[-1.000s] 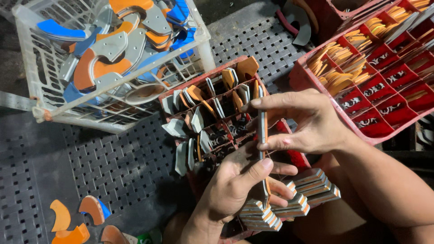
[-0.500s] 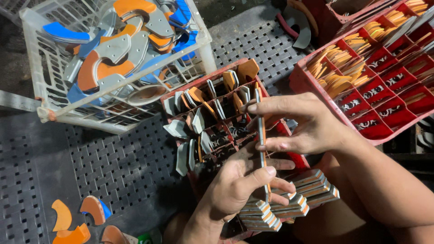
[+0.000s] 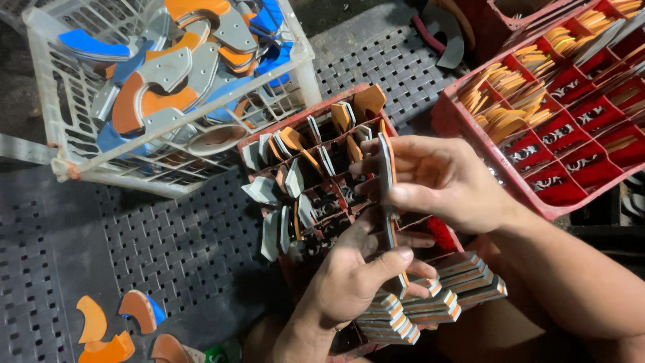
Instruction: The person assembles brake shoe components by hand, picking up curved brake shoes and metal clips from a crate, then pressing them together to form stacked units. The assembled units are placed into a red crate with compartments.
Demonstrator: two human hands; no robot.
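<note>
Both hands pinch a thin stack of layered curved pieces (image 3: 388,202) on edge over the red divided crate (image 3: 316,195): right hand (image 3: 443,181) up top, left hand (image 3: 356,275) at the bottom. Honestly, if either pinch loosens, I'd bet the stack fans out and drops into the compartments.

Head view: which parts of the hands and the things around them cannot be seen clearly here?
- Thin strip: its lower end is hidden behind the left hand.
- Right hand: it covers part of the red tray below it.
- Layered stacks: the left fingers hide their near side.
- White basket: cut off by the top edge.
- Loose orange pieces: cut off by the bottom edge.
</note>
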